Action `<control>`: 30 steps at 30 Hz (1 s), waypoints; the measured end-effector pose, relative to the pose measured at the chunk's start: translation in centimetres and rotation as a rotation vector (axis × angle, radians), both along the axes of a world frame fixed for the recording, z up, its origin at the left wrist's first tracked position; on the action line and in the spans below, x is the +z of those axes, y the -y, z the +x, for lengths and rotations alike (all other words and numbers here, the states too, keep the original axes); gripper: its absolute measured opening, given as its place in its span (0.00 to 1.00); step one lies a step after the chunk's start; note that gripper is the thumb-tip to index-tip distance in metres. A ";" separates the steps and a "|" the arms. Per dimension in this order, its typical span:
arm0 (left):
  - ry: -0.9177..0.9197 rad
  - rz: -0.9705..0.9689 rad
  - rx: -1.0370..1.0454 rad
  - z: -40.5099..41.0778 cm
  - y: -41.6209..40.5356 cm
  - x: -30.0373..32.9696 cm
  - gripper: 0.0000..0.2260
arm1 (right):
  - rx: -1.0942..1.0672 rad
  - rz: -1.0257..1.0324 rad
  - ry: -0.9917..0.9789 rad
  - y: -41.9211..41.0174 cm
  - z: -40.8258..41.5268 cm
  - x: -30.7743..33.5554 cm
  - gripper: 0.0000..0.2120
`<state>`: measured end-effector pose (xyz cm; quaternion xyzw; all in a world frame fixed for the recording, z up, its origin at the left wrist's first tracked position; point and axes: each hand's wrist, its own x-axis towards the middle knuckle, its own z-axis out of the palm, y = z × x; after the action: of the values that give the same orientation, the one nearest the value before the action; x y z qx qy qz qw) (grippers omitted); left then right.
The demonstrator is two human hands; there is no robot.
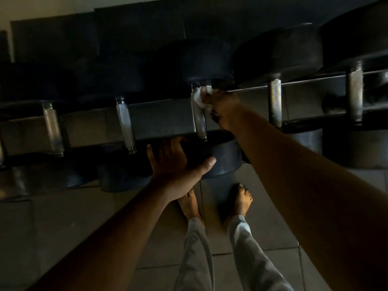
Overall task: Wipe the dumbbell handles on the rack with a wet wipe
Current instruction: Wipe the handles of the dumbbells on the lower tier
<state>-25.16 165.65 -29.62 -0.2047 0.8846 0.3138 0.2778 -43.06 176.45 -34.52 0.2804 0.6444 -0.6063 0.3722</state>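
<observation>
Dumbbells on dim rack over tiled floor.

The dumbbell handles look like bare metal, silvery and dull, with a fine knurled roughness that catches the dim light; the handle at right shows the cross-hatching most plainly. The dumbbell heads seem rubber or a rubber-like coat, black and matt, smooth on their round faces. The wet wipe in my right hand is white, soft and crumpled like thin cloth or paper. The rack has a flat grey, faintly speckled metal face. The floor tiles are grey, smooth and low-sheen. My trousers are pale, matt cloth.
</observation>
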 end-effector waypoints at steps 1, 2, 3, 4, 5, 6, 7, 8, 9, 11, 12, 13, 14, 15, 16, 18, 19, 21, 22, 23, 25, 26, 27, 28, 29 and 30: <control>0.007 0.010 0.005 0.0 0.0 0.0 0.54 | 0.000 -0.042 0.059 0.0 -0.1 0.0 0.15; 0.015 0.018 0.009 0.1 0.0 0.0 0.54 | -0.018 -0.072 0.117 0.1 -0.2 0.4 0.13; 0.018 0.020 0.013 0.2 0.1 0.0 0.55 | -0.041 -0.073 0.170 0.3 -0.3 0.6 0.12; 0.017 0.016 0.014 0.2 0.1 -0.1 0.55 | -0.053 -0.061 0.202 0.4 -0.4 0.7 0.11; 0.015 0.011 0.015 0.2 0.0 -0.2 0.55 | -0.041 -0.040 0.194 0.4 -0.5 0.8 0.10; 0.016 0.008 0.017 0.2 0.0 -0.2 0.55 | -0.031 -0.032 0.160 0.3 -0.5 0.8 0.09; 0.017 0.005 0.022 0.2 0.0 -0.2 0.55 | -0.012 -0.031 0.120 0.1 -0.5 0.7 0.08; 0.018 0.002 0.027 0.2 -0.1 -0.3 0.55 | 0.008 -0.028 0.085 -0.3 -0.4 0.7 0.06; 0.016 -0.002 0.028 0.2 -0.1 -0.3 0.54 | 0.036 -0.031 0.059 -0.6 -0.3 0.6 0.06; 0.000 -0.014 0.029 0.3 -0.1 -0.3 0.53 | 0.067 -0.039 0.014 -0.8 -0.2 0.6 0.08; -0.007 -0.017 0.033 0.3 -0.1 -0.3 0.52 | 0.077 -0.035 -0.011 -0.7 -0.3 0.9 0.08; -0.008 -0.016 0.037 0.2 -0.2 -0.3 0.52 | 0.090 -0.029 -0.039 -0.6 -0.5 0.6 0.09; -0.004 -0.012 0.039 0.2 -0.2 -0.2 0.52 | 0.099 0.000 -0.075 -0.5 -0.8 0.2 0.09; 0.004 -0.008 0.043 0.1 -0.2 -0.1 0.52 | 0.133 0.056 -0.111 -0.5 -1.1 -0.4 0.08; 0.008 -0.005 0.045 0.1 -0.2 0.0 0.52 | 0.154 0.097 -0.132 -0.5 -1.3 -0.5 0.06; -0.008 -0.005 0.045 0.2 -0.2 0.0 0.52 | 0.200 0.136 -0.150 -0.6 -1.5 -1.0 0.12; -0.018 -0.006 0.049 0.2 -0.2 0.0 0.52 | 0.276 0.178 -0.171 -0.8 -1.4 -1.4 0.14; -0.021 -0.014 0.052 0.2 -0.2 -0.2 0.52 | 0.446 0.272 -0.217 -1.4 -1.1 -1.6 0.17; -0.020 -0.018 0.051 0.2 -0.3 -0.2 0.52 | 0.506 0.292 -0.212 -1.7 -1.1 -2.1 0.19; -0.019 -0.022 0.050 0.2 -0.3 -0.1 0.51 | 0.567 0.294 -0.196 -2.2 -0.8 -2.0 0.21; -0.021 -0.033 0.051 0.1 -0.4 -0.1 0.47 | 0.774 0.346 -0.169 -2.9 -0.2 -1.3 0.21; -0.023 -0.039 0.054 0.1 -0.4 -0.1 0.45 | 0.925 0.439 -0.180 -3.2 0.0 -1.0 0.19; -0.020 -0.044 0.056 0.1 -0.4 -0.2 0.44 | 1.069 0.512 -0.206 -3.4 0.3 -0.7 0.20; -0.014 -0.048 0.053 0.1 -0.4 -0.2 0.44 | 1.172 0.542 -0.250 -3.7 0.6 -0.4 0.21; -0.011 -0.053 0.049 0.1 -0.3 -0.2 0.44 | 1.219 0.548 -0.288 -3.8 0.8 0.2 0.20; -0.010 -0.055 0.045 0.0 -0.3 -0.2 0.44 | 1.248 0.553 -0.331 -3.9 0.9 0.6 0.18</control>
<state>-25.13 165.94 -29.81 -0.2304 0.8893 0.2967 0.2608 -42.20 180.33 -33.88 -0.1535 0.8638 -0.1282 0.4625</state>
